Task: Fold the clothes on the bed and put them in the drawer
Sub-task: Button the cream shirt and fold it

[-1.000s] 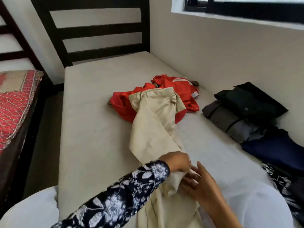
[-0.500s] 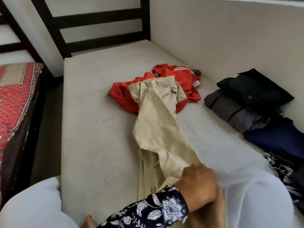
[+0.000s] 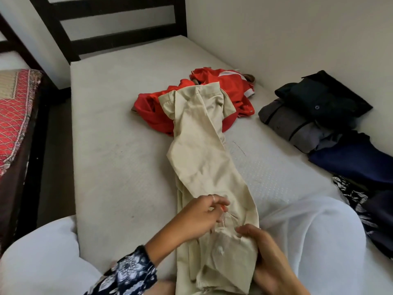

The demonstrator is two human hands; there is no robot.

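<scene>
A long beige shirt [image 3: 202,162] lies stretched down the middle of the white mattress [image 3: 110,150], its far end over a crumpled red garment [image 3: 231,90]. Near the bottom of the view my left hand [image 3: 197,216] pinches the beige cloth at its left side with curled fingers. My right hand [image 3: 263,250] grips the cloth's right edge beside a white button. A stack of folded dark clothes [image 3: 319,111], black over grey over navy, sits against the right wall. No drawer is in view.
A dark wooden headboard [image 3: 119,24] stands at the bed's far end. A second bed with a red patterned cover [image 3: 14,118] is at the left across a narrow floor gap. My white-clad knees [image 3: 308,237] frame the near edge. A black-and-white patterned cloth [image 3: 353,196] lies at right.
The hands, which were stacked together low on the cloth, have separated: the left now pinches the left side and the right holds the right edge. The shirt lies flatter and straighter.
</scene>
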